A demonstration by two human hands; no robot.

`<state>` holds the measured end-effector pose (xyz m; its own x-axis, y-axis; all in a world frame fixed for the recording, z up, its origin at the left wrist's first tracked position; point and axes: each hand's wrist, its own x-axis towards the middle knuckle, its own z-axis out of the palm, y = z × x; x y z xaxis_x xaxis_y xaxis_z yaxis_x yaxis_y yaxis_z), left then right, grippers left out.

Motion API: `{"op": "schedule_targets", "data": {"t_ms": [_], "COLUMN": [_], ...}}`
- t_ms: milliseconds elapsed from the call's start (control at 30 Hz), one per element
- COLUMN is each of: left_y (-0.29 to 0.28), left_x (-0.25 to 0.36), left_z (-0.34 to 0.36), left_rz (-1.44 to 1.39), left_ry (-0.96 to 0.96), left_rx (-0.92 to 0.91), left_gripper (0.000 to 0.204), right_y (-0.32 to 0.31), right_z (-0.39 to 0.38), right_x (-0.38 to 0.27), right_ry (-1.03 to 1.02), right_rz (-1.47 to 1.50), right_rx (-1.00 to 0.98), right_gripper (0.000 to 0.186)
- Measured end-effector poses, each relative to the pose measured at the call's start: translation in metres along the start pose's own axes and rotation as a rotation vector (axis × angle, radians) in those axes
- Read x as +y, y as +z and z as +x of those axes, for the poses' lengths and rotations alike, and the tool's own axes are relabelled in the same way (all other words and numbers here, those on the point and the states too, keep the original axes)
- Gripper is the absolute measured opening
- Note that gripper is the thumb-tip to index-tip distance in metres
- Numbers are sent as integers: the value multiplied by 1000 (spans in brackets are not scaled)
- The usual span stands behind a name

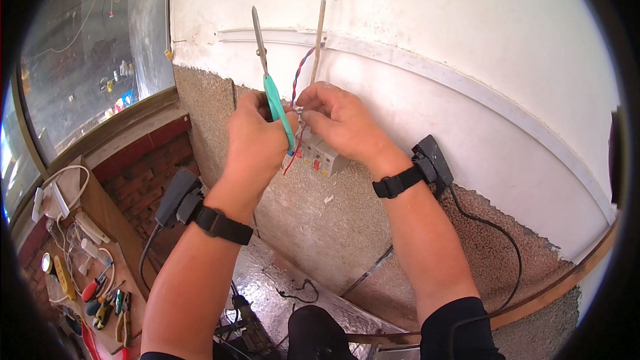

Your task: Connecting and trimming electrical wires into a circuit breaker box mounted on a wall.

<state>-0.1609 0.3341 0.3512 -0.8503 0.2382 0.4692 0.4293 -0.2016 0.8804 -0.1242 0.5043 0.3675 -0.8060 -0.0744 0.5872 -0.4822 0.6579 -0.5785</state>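
My left hand (255, 137) is closed with green-handled scissors (275, 100) lodged in it, their blades pointing up toward the wall. Its fingertips meet those of my right hand (343, 123) at a twisted red and blue wire pair (300, 73), which comes down from the white trunking strip. The right fingers are pinched on the wires, at a small whitish bit I cannot make out clearly. A loose red wire end (291, 162) hangs below the fingers. Just behind and beneath my hands, grey circuit breakers (325, 159) with red switches sit on the rough wall, partly hidden.
A brown cable (322, 17) runs down the wall across the white trunking (427, 70). At lower left, pliers (124, 323), screwdrivers (93, 287) and tape lie on a wooden surface (137, 260). A window (80, 47) stands at left. Both wrists wear strapped black devices with cords.
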Motion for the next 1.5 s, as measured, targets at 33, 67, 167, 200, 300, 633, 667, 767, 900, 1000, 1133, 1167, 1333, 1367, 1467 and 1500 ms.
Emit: {"op": "schedule_targets", "data": {"t_ms": [33,67,167,200,300,633,667,767,900,1000,1133,1167,1333,1367,1467,1500], "left_y": [1,2,3,2,-4,-45,-43,-43,-35,-27,-21,-20,-17,-17,-16,-16], "left_x": [-2,-3,0,-2,-9,-53,-58,-40,-45,-41,-44,-45,-44,-45,-44,-45], "left_z": [1,3,3,4,10,-42,-45,-56,-55,-52,-47,-47,-48,-48,-48,-48], "left_rz": [26,51,16,18,-27,614,625,699,715,743,779,781,797,811,801,801], "left_ry": [0,-1,-20,-19,26,57,3,-79,-38,-24,-17,-7,14,43,32,32], "left_rx": [24,45,60,62,57,-132,-184,-245,-292,-298,-259,-253,-234,-232,-233,-233], "left_gripper": [45,44,44,44,45,45,47,56,53,56,52,50,43,42,37,37], "right_y": [0,0,-1,-1,0,4,3,6,4,4,3,2,1,1,2,2], "right_z": [0,-2,-3,-3,-4,1,-1,3,1,0,1,1,1,1,2,2], "right_x": [-2,-5,-8,-9,-11,3,6,1,-1,-3,-8,-7,-4,-6,-3,-1], "right_ry": [0,5,-19,-51,-79,-18,4,23,82,106,159,158,127,148,146,122], "right_rz": [0,-14,-119,-210,-272,-91,-92,-49,-43,-10,35,12,-37,-10,-8,-33], "right_rx": [0,5,21,31,88,105,104,97,84,82,34,31,29,26,28,33], "right_gripper": [23,21,18,17,16,16,16,16,22,21,17,17,18,18,19,19]}}
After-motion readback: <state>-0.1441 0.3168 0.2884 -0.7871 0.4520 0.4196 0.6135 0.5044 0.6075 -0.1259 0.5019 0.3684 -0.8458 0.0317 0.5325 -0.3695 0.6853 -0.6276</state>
